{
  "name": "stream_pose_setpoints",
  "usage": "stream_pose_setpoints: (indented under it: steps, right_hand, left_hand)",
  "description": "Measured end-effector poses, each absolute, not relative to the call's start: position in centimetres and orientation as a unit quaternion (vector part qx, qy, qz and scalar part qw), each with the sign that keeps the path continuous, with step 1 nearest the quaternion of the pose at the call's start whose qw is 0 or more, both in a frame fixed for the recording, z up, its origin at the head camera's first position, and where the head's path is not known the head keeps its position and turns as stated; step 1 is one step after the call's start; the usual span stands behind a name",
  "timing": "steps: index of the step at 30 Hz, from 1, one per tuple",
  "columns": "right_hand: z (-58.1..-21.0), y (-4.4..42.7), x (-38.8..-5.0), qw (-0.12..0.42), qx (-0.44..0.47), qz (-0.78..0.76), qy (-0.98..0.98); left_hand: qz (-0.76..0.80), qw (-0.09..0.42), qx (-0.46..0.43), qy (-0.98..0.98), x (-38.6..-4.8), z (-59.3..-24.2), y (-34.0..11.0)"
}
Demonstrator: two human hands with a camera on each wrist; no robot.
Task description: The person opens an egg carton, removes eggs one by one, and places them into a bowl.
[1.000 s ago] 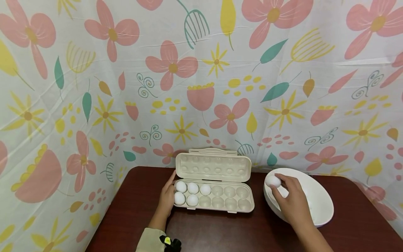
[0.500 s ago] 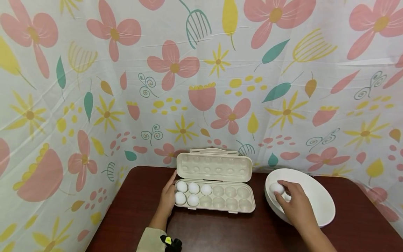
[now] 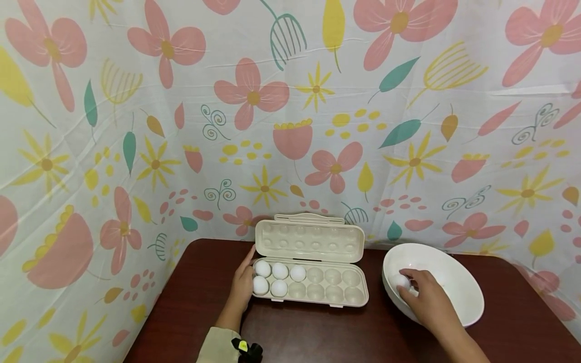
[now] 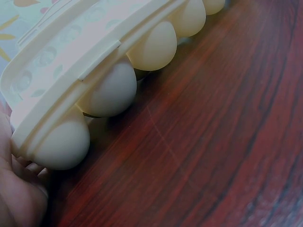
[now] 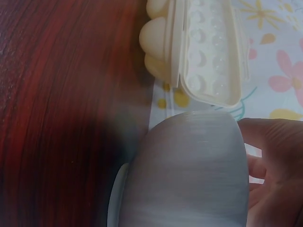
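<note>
In the head view, my right hand (image 3: 428, 298) reaches into a white bowl (image 3: 465, 290) and pinches a white egg (image 3: 400, 282) between thumb and fingers, low inside the bowl's left part. Fingers of this hand show behind the bowl wall (image 5: 189, 175) in the right wrist view, where the egg is hidden. My left hand (image 3: 240, 290) rests against the left end of a cream egg carton (image 3: 313, 301), with its fingers extended along that side. The carton's lid (image 3: 310, 242) stands raised at the back. Several white eggs (image 3: 279, 289) sit in the cups at its left end.
A dark reddish-brown table (image 3: 313, 333) carries the carton and the bowl, which stand a small gap apart. Behind and to the left hangs a flowered cloth (image 3: 290, 166). The carton's cups (image 4: 113, 92) bulge below its rim in the left wrist view.
My right hand has lowered the egg from the bowl's left rim down into the bowl. The left hand stays at the carton's end, and the view has shifted slightly.
</note>
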State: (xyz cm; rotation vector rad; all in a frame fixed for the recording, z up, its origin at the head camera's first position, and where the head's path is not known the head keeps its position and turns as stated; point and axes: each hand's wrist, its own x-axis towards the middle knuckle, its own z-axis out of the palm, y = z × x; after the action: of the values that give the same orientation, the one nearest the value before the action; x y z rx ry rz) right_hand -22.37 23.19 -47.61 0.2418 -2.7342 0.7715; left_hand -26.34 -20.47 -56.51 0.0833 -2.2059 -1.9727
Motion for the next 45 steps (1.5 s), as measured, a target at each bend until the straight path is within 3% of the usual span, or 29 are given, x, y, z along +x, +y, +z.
stream_pose_setpoints:
  steps: [17, 45]
  right_hand:
    - [-47.4, 23.6, -23.4, 0.082, 0.100, 0.250, -0.960]
    - [-48.0, 23.9, -24.5, 0.056, 0.121, 0.225, -0.965]
  left_hand:
    - [-0.665, 0.087, 0.022, -0.741, -26.6, -56.8, -20.6]
    - [-0.665, 0.091, 0.027, -0.741, -26.6, -56.9, -20.6]
